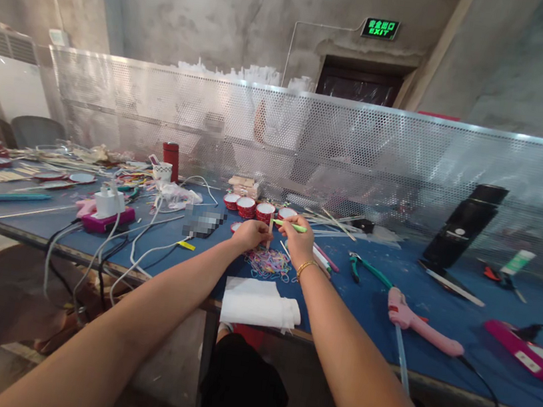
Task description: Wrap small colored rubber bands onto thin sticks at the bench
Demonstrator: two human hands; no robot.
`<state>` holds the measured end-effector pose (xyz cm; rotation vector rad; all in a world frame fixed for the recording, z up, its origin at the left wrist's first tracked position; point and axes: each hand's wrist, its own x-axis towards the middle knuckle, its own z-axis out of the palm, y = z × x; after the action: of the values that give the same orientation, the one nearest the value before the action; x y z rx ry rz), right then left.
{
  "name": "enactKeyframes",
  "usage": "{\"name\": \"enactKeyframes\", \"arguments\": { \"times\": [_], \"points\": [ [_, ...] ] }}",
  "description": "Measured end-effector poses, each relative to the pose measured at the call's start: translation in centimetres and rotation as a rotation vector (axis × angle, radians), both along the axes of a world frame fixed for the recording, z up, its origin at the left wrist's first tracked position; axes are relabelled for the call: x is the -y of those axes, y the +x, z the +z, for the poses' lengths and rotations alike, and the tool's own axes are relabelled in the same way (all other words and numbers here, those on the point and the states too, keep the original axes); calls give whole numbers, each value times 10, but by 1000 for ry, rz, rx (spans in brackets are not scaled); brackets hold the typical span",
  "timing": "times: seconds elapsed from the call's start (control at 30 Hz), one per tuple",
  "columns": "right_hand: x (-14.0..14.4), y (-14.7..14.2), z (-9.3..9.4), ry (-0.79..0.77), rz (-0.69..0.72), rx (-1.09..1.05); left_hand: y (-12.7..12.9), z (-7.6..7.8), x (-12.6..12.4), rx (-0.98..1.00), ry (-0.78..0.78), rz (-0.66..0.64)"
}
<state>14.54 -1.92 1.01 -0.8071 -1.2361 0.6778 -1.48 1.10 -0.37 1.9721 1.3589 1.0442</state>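
wooden craft stick (270,232), thin and pale, stands upright between our hands over the heap of small coloured rubber bands (269,263) near the front edge of the blue tabletop (439,301). our left hand (250,233) is closed around it, pinching its lower part. our right hand (298,237) is curled shut on a slim green stick (288,225) lying crosswise against the wooden one. we judge the joining is at an early stage: no band wraps the sticks that we can see, and the heap lies loose. a folded white cloth (258,303) overhangs the front edge; a pink glue gun (420,322) rests to the right.
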Motion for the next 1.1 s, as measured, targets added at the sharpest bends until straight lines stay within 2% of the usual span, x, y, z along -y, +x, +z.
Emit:
{"name": "enactKeyframes", "arguments": {
  "times": [0.47,0.63,0.73,0.83,1.0,1.1],
  "points": [
    [-1,1,-3,-14,-40,26,0,2,1,-43,11,8],
    [1,2,-1,-53,-100,8,-2,1,0,-53,2,12],
    [2,1,0,-31,-73,2,-1,2,2,-43,8,-8],
    [2,1,-1,-20,-37,29,0,5,6,-28,1,-2],
    [1,3,-2,-45,-90,20,4,12,15,-11,-42,23],
    [0,3,-3,-34,-58,27,6,15,20,-18,-30,32]
  ]
}}
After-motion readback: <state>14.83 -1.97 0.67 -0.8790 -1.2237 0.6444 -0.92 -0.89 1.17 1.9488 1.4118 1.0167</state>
